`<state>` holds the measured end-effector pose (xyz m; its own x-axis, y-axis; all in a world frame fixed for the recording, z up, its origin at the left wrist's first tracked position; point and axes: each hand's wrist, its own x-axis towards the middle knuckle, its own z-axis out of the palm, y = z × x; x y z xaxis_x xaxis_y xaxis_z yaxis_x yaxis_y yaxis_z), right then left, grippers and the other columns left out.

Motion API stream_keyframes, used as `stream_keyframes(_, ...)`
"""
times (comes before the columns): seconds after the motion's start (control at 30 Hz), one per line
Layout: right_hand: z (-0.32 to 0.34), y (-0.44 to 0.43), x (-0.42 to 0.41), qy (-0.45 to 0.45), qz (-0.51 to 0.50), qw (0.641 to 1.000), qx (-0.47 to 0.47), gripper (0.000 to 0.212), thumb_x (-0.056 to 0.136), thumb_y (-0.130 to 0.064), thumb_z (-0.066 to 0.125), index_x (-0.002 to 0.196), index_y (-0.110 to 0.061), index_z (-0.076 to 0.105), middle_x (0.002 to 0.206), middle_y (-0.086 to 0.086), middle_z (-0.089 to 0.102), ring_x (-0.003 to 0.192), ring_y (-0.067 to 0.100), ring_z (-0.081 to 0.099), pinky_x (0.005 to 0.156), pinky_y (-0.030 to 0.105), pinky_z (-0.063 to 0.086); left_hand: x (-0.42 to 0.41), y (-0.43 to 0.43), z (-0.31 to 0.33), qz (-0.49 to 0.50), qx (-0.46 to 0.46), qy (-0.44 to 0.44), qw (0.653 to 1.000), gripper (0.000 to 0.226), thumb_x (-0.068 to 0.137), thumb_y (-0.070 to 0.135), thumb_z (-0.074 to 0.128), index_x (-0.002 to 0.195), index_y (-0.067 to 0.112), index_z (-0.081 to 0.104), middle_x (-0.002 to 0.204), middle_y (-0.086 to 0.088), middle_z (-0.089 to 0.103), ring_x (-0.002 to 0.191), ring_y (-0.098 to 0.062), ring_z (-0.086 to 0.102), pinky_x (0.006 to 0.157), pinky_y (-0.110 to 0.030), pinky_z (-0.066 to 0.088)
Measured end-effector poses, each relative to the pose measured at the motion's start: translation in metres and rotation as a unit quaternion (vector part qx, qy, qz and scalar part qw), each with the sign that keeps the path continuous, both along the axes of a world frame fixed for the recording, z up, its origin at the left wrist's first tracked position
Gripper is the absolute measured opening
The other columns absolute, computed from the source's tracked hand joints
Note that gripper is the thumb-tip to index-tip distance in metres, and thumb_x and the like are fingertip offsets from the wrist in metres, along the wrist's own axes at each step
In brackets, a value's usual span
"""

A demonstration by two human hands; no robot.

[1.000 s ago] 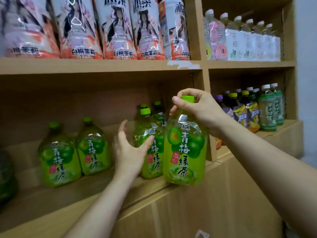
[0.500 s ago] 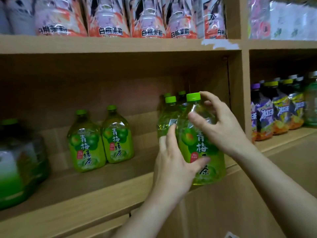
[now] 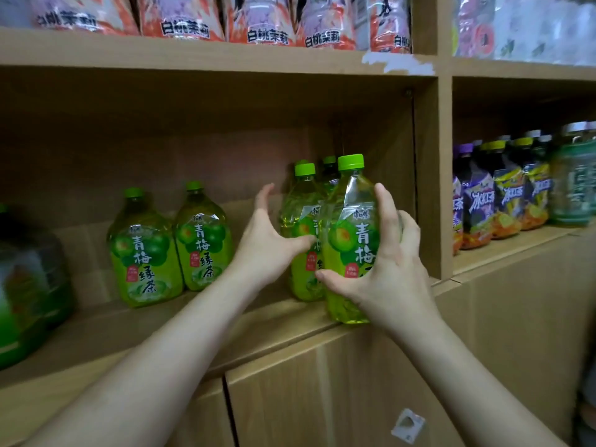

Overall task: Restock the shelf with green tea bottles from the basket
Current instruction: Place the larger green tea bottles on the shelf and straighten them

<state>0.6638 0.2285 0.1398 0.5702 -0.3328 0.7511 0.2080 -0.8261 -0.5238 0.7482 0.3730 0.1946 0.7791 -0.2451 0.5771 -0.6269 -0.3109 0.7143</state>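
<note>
At the front lip of the shelf (image 3: 96,330), the right hand (image 3: 390,275) wrapped its spread fingers (image 3: 383,204) around a green tea bottle (image 3: 351,240) that stood at the edge, seemingly not yet pushed back. Beside it, the left hand (image 3: 271,243) lay open against a second bottle (image 3: 300,233); two more (image 3: 171,243) stood further left, and the basket was out of sight, so how many were left was unclear.

A green tea bottle (image 3: 350,243) with a green cap and green plum label is stood upright at the shelf's (image 3: 200,321) front edge, touching a second bottle (image 3: 301,233). Two more bottles (image 3: 171,243) are stood further left.
</note>
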Motion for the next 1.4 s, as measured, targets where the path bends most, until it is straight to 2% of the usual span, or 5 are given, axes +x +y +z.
stream_keyframes(0.73,0.008,0.017,0.027,0.04,0.181,0.979,0.086,0.126,0.061,-0.029,0.089,0.147,-0.051,-0.001,0.124,0.001,0.031,0.1,0.014,0.04,0.09,0.028,0.032,-0.002,0.099,0.003,-0.013,0.031,0.108,0.994,0.106,0.07,-0.011,0.075,0.15,0.025,0.016,0.112,0.007,0.063,0.1,-0.008,0.063,0.087,-0.027,0.052)
stream_keyframes(0.9,0.01,0.045,0.038,0.054,0.128,0.99,0.035,0.125,0.058,-0.054,0.084,0.144,-0.053,-0.007,0.13,0.005,0.045,0.11,0.024,0.053,0.091,0.036,0.045,-0.001,0.132,0.003,0.022,0.008,0.123,0.992,0.099,0.073,-0.015,0.071,0.147,0.03,0.023,0.102,0.011,0.064,0.089,-0.002,0.062,0.068,-0.015,0.052)
stream_keyframes(1.17,0.025,0.066,0.059,0.156,0.013,0.987,-0.045,0.124,0.065,-0.069,0.071,0.145,-0.043,-0.02,0.127,0.015,0.036,0.075,0.025,0.052,0.067,0.036,0.05,0.014,0.172,-0.003,0.102,-0.023,0.104,0.989,0.102,0.072,-0.015,0.071,0.149,0.032,0.022,0.13,-0.003,0.058,0.115,-0.021,0.058,0.09,-0.034,0.048)
stream_keyframes(1.27,0.026,0.072,0.069,0.177,0.003,0.983,-0.052,0.124,0.067,-0.068,0.07,0.145,-0.041,-0.023,0.136,0.019,0.037,0.09,0.032,0.061,0.074,0.039,0.052,0.012,0.173,-0.002,0.209,0.122,-0.012,0.97,0.109,0.074,-0.003,0.075,0.151,0.036,0.009,0.152,-0.004,0.034,0.138,-0.024,0.036,0.111,-0.035,0.032)
stream_keyframes(1.4,0.033,0.079,0.081,0.2,-0.041,0.973,-0.111,0.126,0.069,-0.074,0.062,0.143,-0.035,-0.032,0.154,0.022,0.024,0.113,0.036,0.06,0.08,0.043,0.053,-0.014,0.142,-0.006,0.281,0.376,-0.301,0.83,0.097,0.074,0.012,0.072,0.15,0.032,0.015,0.153,-0.008,0.028,0.136,-0.031,0.033,0.103,-0.045,0.043)
